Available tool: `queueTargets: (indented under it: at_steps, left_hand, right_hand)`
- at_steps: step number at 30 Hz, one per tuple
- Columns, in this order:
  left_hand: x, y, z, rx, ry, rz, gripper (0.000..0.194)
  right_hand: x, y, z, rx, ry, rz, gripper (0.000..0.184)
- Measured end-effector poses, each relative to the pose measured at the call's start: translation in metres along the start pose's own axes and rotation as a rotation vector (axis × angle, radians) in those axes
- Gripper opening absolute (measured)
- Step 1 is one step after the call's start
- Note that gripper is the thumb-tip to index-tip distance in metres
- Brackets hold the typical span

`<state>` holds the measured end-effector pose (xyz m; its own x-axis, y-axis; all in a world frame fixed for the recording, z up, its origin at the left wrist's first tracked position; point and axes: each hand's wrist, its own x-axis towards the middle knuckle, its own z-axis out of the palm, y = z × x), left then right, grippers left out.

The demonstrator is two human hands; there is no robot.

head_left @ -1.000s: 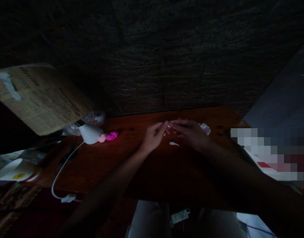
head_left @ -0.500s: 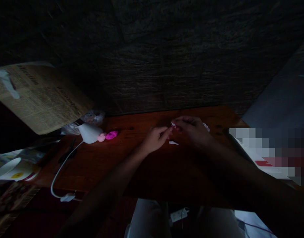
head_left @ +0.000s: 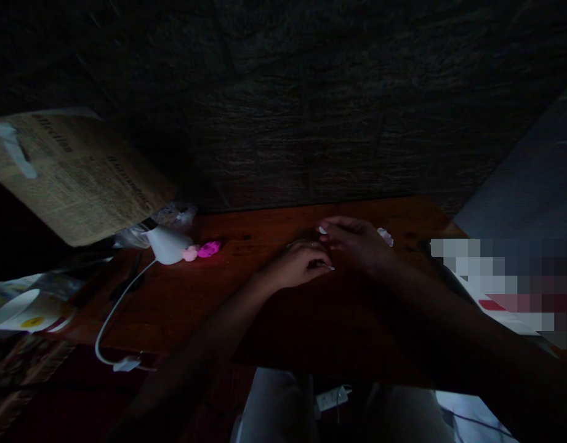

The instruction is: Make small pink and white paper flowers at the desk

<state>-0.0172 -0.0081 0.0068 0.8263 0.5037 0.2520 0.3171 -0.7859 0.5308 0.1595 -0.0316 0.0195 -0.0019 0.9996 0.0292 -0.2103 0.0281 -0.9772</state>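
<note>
My right hand [head_left: 354,239] pinches a small white clay-like piece [head_left: 322,230] between thumb and fingertips, just above the wooden table. Lower and to the left, my left hand [head_left: 301,263] is turned palm down. Its thumb and finger close on a thin white strip [head_left: 330,267] lying on the wood, mostly covered by the fingertips. Behind the right hand sits a pale crumpled lump [head_left: 385,237], partly hidden by that hand. Farther left, a bright pink lump [head_left: 209,248] and a light pink lump [head_left: 189,253] rest side by side.
A white cone-shaped object [head_left: 167,245] with a cable [head_left: 101,326] stands beside the pink lumps. A newspaper-print bag [head_left: 80,175] and clear plastic [head_left: 176,215] are at the left, with a paper cup [head_left: 27,312] nearer me. A dark textured wall [head_left: 283,123] rises behind the wooden table [head_left: 209,301].
My left hand has left the right hand's fingertips, moved down and slightly right, and taken hold of the white strip on the table. My right hand stays nearly in place with its white piece.
</note>
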Motion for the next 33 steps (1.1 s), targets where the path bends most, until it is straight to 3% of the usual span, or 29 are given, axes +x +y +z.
queueTargets:
  at_steps: [6,15,24,33]
  left_hand:
    - [0.002,0.006,0.001,-0.150,0.093,-0.075,0.014]
    - [0.007,0.008,-0.001,-0.816,0.143,-0.250,0.038]
    - [0.006,0.011,-0.012,-1.126,0.133,-0.376,0.044]
    - [0.007,0.011,-0.007,-1.011,0.214,-0.284,0.036]
  right_hand:
    - [0.001,0.000,-0.003,-0.017,0.029,-0.018,0.039]
    - [0.001,-0.010,-0.007,0.026,0.035,-0.141,0.035]
    - [0.001,-0.012,-0.008,0.132,0.053,-0.083,0.035]
    - [0.000,-0.015,-0.008,0.153,0.025,-0.039,0.048]
